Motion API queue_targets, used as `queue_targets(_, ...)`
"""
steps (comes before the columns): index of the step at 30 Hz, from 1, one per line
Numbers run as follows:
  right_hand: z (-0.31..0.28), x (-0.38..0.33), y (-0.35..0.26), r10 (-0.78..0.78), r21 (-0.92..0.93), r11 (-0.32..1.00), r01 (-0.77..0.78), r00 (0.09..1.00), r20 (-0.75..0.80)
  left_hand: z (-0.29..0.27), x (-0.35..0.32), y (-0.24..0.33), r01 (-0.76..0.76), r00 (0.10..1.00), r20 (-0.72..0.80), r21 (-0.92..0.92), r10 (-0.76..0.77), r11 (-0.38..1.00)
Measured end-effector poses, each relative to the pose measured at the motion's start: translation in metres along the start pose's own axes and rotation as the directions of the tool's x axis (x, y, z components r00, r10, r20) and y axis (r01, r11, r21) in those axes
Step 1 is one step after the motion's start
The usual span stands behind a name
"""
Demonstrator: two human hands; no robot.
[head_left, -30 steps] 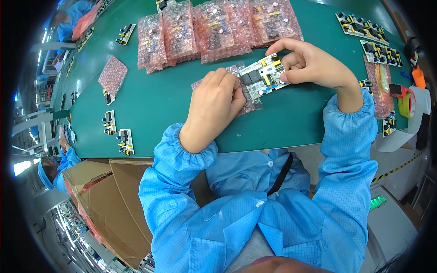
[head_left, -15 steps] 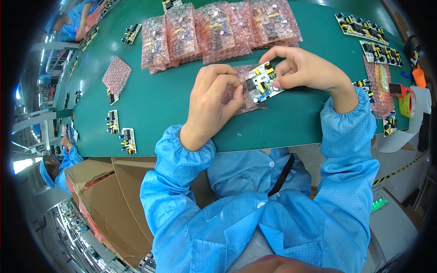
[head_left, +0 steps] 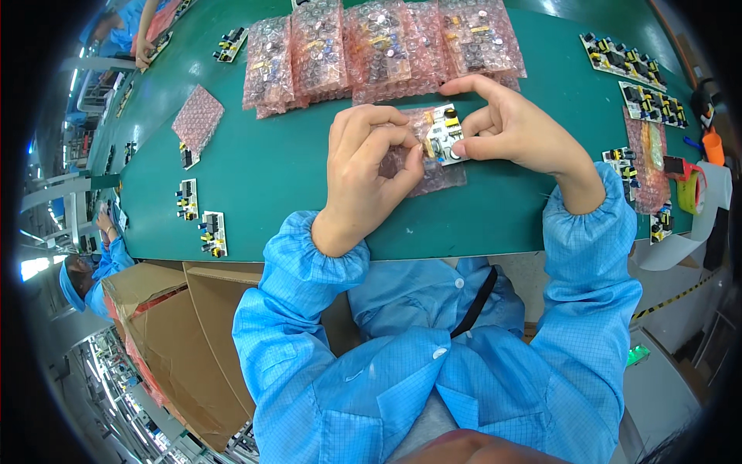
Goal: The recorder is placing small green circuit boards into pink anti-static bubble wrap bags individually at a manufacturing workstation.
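A small white circuit board [head_left: 443, 133] sticks halfway out of a pink bubble-wrap bag [head_left: 433, 176] above the green table [head_left: 270, 178]. My right hand [head_left: 510, 127] pinches the board's right end between thumb and fingers. My left hand [head_left: 369, 158] grips the mouth of the bag at the board's left end. Both sleeves are light blue.
Several filled pink bubble bags [head_left: 371, 46] lie in a row at the far side. An empty bag [head_left: 198, 117] and loose boards [head_left: 202, 228] lie at the left, more boards [head_left: 638, 81] at the right. Tape roll [head_left: 688, 189] at right edge. Cardboard boxes [head_left: 178, 340] stand below left. Other workers' arms [head_left: 143, 31] show upper left.
Both hands have drawn closer over the bag, and the board sits deeper in the bubble bag than before, with its left half now covered.
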State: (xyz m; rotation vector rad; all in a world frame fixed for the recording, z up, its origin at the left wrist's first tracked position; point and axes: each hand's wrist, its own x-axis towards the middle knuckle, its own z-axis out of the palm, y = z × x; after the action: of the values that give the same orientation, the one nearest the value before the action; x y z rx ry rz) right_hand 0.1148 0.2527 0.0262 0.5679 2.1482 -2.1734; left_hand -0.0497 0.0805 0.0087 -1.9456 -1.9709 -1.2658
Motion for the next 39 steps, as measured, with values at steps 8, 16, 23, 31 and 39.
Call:
queue_targets(8,0.02,0.004,0.001,-0.02,0.067,0.998,0.019,0.999,0.025,0.005,-0.002,-0.001,-0.057,0.995,-0.084,-0.022,0.055,0.998)
queue_targets(16,0.022,0.007,0.002,-0.06,0.136,0.989,0.052,0.997,0.054,0.0,0.003,0.007,-0.053,0.996,-0.08,-0.08,0.046,0.995)
queue_targets(23,0.003,-0.009,-0.016,-0.151,0.032,0.988,0.15,0.987,0.06,-0.021,0.003,0.013,0.346,0.9,0.017,-0.635,-0.435,0.691)
queue_targets(31,0.007,-0.005,-0.013,-0.287,0.202,0.91,0.363,0.901,-0.325,-0.012,0.008,0.008,0.488,0.753,0.375,-0.87,-0.541,0.077)
queue_targets(39,0.036,0.004,-0.01,-0.368,0.187,0.883,0.431,0.882,-0.295,0.001,0.005,0.014,0.426,0.797,0.328,-0.901,-0.506,0.086)
